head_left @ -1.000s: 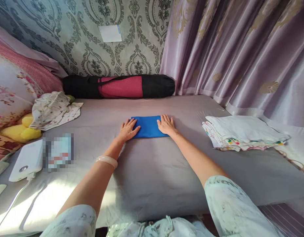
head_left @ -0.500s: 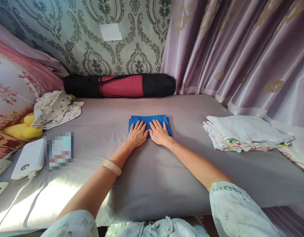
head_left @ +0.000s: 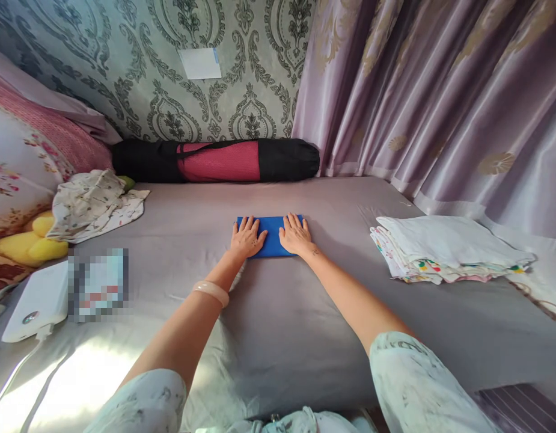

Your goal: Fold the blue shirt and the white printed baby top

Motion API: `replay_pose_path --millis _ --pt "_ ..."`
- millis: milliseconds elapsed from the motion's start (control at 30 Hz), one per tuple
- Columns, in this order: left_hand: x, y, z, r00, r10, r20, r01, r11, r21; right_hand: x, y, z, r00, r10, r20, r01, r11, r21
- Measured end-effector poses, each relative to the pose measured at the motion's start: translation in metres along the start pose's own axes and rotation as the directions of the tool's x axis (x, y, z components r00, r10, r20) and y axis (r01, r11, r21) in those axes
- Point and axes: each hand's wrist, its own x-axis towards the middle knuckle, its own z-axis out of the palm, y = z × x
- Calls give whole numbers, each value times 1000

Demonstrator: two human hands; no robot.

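A folded blue cloth lies flat in the middle of the grey-sheeted bed. My left hand rests palm down on its left end, fingers stretched out and thumb toward the middle. On the right end lies my right hand, also flat with fingers extended. Bare blue fabric shows between the two thumbs. Both palms hide the cloth's left and right edges in part. A pale bangle circles my left forearm.
A stack of folded white cloths sits to the right. Along the patterned wall lies a black and red rolled bag. At left are a crumpled cloth, a yellow plush, a white power bank with a cable and a blurred-out item.
My hands have moved apart, from near the middle of the blue cloth toward its two ends. The cloth looks narrower and more evenly lined up. The view has shifted slightly.
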Motion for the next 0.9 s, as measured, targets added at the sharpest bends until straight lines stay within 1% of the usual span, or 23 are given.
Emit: replay_pose_path --millis 133,200,333,367,467,500,633,767,833,900 --pt "-1 -1 3 1000 -9 7 9 1000 -2 1 1 4 1000 7 8 -6 1000 -4" --pt "-1 0 0 1000 -9 14 9 1000 -1 3 1 4 1000 11 19 -11 1000 -2" --pt "0 -1 -7 998 -10 62 11 1000 -24 4 4 -1 998 9 59 -10 1000 24" --pt "0 -2 -9 998 -20 56 21 999 -27 4 6 -3 998 12 59 -14 999 33" --pt "-1 -10 -10 998 -54 -16 53 998 -20 3 12 -7 999 40 16 -40 999 33" --pt "-2 -13 -9 998 -62 -24 61 998 -26 2 15 -7 999 51 8 -51 998 27" --pt "-2 -21 -3 997 -77 29 79 994 -75 0 20 -4 996 76 37 -77 997 31" --pt "-1 -21 -1 996 -75 44 77 996 -52 2 21 0 998 64 28 -65 997 34" --pt "0 -21 -2 997 -63 35 64 998 -27 2 21 -1 998 59 31 -60 998 30" --pt "3 -22 -6 999 -48 2 48 999 -4 3 21 -5 998 52 26 -52 998 21"
